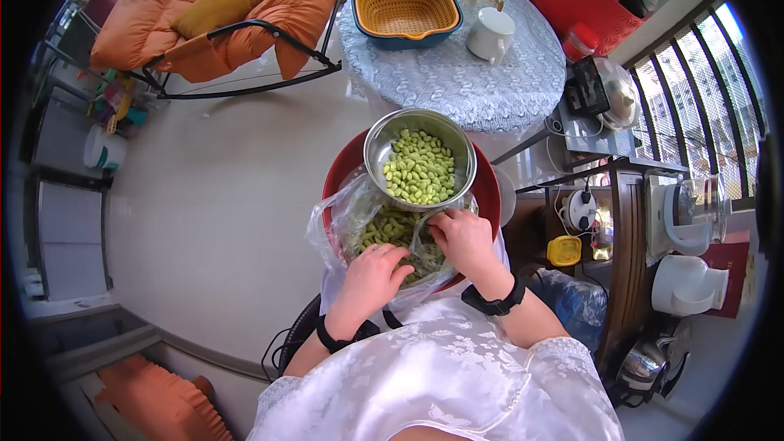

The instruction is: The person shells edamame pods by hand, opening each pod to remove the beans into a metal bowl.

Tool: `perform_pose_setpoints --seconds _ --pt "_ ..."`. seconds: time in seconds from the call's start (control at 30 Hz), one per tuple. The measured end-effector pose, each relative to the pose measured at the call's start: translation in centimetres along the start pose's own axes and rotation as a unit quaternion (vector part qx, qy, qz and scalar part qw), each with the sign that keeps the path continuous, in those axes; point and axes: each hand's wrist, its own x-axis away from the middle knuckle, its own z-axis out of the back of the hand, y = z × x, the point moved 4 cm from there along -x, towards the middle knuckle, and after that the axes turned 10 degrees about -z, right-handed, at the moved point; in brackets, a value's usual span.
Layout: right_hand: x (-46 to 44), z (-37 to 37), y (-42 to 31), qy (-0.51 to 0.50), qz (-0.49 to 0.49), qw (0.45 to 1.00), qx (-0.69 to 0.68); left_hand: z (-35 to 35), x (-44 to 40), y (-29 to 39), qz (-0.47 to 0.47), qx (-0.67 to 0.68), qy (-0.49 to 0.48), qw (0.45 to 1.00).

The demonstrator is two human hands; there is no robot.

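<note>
A metal bowl [371, 155] of shelled green beans [419, 168] rests at the far side of a red basin [487, 188]. Nearer to me, a clear plastic bag [328, 233] lines the basin, with green bean pods [390, 227] inside it. Over the pods at the bag's near left is my left hand [371, 282], its fingers curved and the thumb apart, with nothing visible in it. Just below the bowl's rim, my right hand [465, 243] pinches the plastic of the bag between thumb and fingers. Both wrists wear black bands.
Beyond the basin stands a round table [457, 86] with a lace cloth, carrying an orange colander [406, 8] in a blue basin and a white mug [491, 35]. An orange folding chair [220, 12] is at the back left. A wooden shelf [629, 253] with appliances lies on the right.
</note>
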Motion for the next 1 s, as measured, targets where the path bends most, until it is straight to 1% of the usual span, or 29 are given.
perform_pose_setpoints --seconds 0.07,0.1,0.13,0.17,0.2,0.23,0.27,0.3,0.37,0.43,0.5,0.53,0.6,0.63,0.67,0.7,0.77,0.8,0.83,0.87,0.93,1.0 --pt "0.1 0.5 0.1 0.042 0.014 0.997 -0.059 0.3 0.1 0.2 -0.001 -0.003 0.007 1.0" --pt "0.2 1.4 -0.2 0.041 0.016 0.997 -0.059 0.5 0.0 0.3 -0.002 -0.005 0.014 1.0" --pt "0.4 2.8 -0.5 -0.008 -0.017 0.991 -0.132 0.6 0.0 0.4 -0.001 -0.005 0.016 1.0" --pt "0.6 3.3 -0.5 -0.056 -0.052 0.976 -0.205 0.9 0.1 0.3 0.016 0.022 0.044 0.999" --pt "0.8 3.4 -0.2 -0.056 -0.051 0.976 -0.204 1.2 0.0 0.2 0.032 0.048 0.071 0.996" --pt "1.0 3.1 0.4 -0.104 -0.093 0.929 -0.342 1.3 -0.2 0.5 0.031 0.048 0.071 0.996" --pt "1.2 2.8 0.7 -0.149 -0.132 0.86 -0.471 1.8 -0.3 0.8 0.039 0.093 0.127 0.987" --pt "1.3 2.9 0.8 -0.147 -0.132 0.86 -0.47 2.3 -0.4 1.1 0.048 0.137 0.181 0.973" --pt "1.6 2.3 0.8 -0.193 -0.202 0.749 -0.601 2.8 -0.8 1.8 0.034 0.157 0.182 0.97" --pt "1.5 2.1 0.5 -0.191 -0.198 0.745 -0.608 3.3 -1.1 2.2 0.024 0.173 0.184 0.967" --pt "1.5 1.5 0.1 -0.19 -0.193 0.739 -0.617 3.2 -1.3 2.7 0.016 0.207 0.124 0.97" --pt "1.3 1.1 -0.1 -0.176 -0.18 0.741 -0.623 3.1 -1.2 2.6 0.017 0.205 0.124 0.971" --pt "1.2 1.2 -0.9 -0.161 -0.168 0.741 -0.63 2.6 -0.8 2.0 0.016 0.162 0.149 0.975" --pt "1.1 1.8 -1.4 -0.175 -0.195 0.725 -0.637 2.3 -0.7 1.8 0.016 0.162 0.148 0.976" --pt "1.3 1.9 -1.7 -0.188 -0.223 0.707 -0.644 2.0 -0.4 1.3 0.046 0.194 0.169 0.965" --pt "1.4 1.2 -1.6 -0.188 -0.224 0.707 -0.644 1.8 -0.2 0.8 0.076 0.225 0.191 0.952" --pt "1.6 -0.6 -1.4 -0.181 -0.168 0.738 -0.627 1.5 0.0 0.5 0.084 0.242 0.203 0.945" --pt "1.7 -0.9 -1.4 -0.182 -0.168 0.738 -0.628 1.5 0.1 0.4 0.091 0.259 0.216 0.937" --pt "1.8 -1.1 -1.5 -0.177 -0.164 0.749 -0.617 1.5 0.1 0.4 0.091 0.259 0.216 0.937" --pt "1.8 -1.3 -1.5 -0.172 -0.16 0.76 -0.607 1.5 0.1 0.5 0.093 0.246 0.214 0.941" --pt "1.9 -1.6 -1.4 -0.164 -0.165 0.762 -0.605 1.6 0.0 0.8 0.095 0.233 0.212 0.944" --pt "1.9 -1.6 -1.3 -0.154 -0.17 0.764 -0.603 2.1 -0.3 1.7 0.038 0.113 0.206 0.971"
